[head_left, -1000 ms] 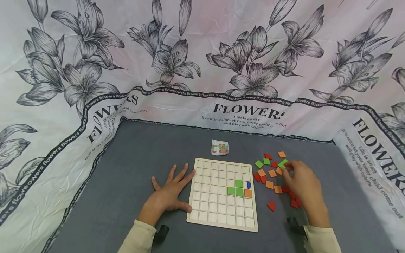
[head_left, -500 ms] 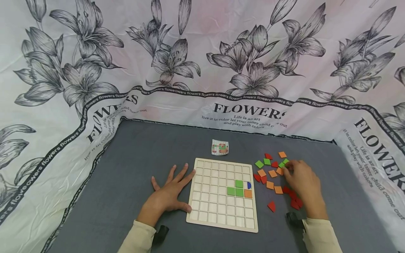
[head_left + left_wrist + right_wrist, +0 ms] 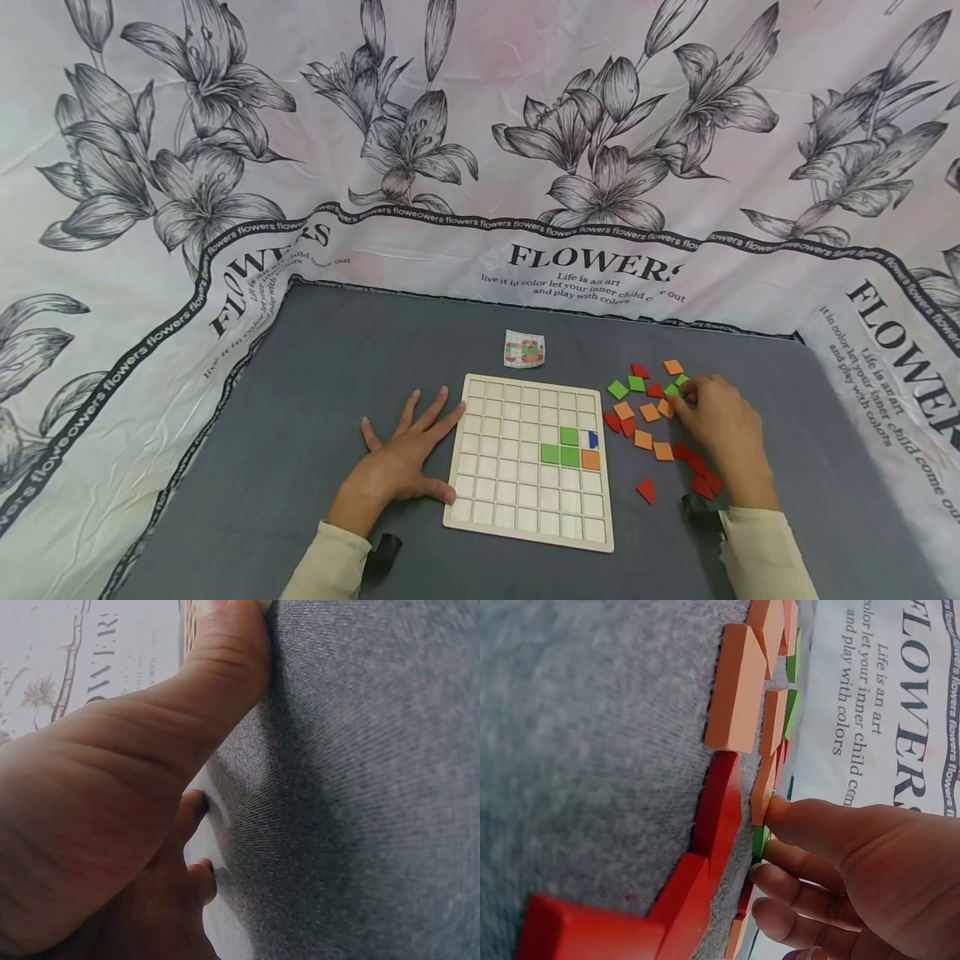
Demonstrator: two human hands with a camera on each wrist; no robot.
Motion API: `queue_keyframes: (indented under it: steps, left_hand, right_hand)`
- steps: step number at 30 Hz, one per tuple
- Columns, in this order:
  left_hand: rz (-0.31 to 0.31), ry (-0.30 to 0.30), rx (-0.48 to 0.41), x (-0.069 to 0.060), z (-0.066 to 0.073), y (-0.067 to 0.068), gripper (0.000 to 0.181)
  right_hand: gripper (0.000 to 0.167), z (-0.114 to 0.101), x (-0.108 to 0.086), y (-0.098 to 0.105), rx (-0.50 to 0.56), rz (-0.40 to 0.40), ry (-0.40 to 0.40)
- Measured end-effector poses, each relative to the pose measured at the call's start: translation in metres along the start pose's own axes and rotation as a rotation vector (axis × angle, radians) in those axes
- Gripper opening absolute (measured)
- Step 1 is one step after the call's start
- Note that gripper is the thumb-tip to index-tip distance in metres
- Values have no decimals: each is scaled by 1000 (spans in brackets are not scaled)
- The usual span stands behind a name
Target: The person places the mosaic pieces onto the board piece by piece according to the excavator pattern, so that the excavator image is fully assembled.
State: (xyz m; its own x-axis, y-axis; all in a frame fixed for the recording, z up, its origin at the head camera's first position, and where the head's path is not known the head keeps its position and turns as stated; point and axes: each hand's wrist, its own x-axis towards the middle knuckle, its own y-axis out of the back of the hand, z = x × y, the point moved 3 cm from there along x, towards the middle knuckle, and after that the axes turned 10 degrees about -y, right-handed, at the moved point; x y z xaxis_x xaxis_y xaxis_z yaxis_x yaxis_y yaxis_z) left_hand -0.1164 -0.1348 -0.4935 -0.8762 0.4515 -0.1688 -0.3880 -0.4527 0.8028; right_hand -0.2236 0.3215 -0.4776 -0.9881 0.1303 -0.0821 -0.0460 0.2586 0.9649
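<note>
My left hand (image 3: 397, 471) lies with spread fingers at the left edge of a pale wooden grid board (image 3: 502, 483), its thumb and a fingertip touching the frame. In the left wrist view the thumb (image 3: 225, 652) reaches the board's edge. Green square tiles (image 3: 570, 457), an orange square tile (image 3: 591, 460) and a blue half-round piece (image 3: 593, 439) sit in the board's cells. At the loose pieces on the right, my right hand (image 3: 720, 421) pinches a green tile (image 3: 760, 841) between thumb and fingers; the fingertips partly hide it.
Loose orange tiles (image 3: 643, 439), green tiles (image 3: 617, 389) and red pieces (image 3: 703, 483) lie scattered right of the board on the grey cloth. One red piece (image 3: 647, 491) lies nearer the front. A small printed card (image 3: 524, 349) sits behind the board. A flower-printed curtain (image 3: 420, 250) stands behind.
The right hand's fingers shift slightly at the green tiles. My left hand keeps its place at the board, and the view moves a little.
</note>
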Motion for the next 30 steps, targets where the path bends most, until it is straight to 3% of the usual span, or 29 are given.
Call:
queue_keyframes:
  steps: [13, 20, 30]
  left_hand:
    - [0, -6, 3, 0, 2, 2, 124]
    - [-5, -9, -10, 0, 2, 1, 124]
    - [-6, -2, -8, 0, 1, 2, 125]
  right_hand:
    - [43, 1, 7, -1, -35, -99, -32]
    - [53, 4, 5, 0, -51, -108, -13]
    - [50, -25, -14, 15, 21, -78, 54]
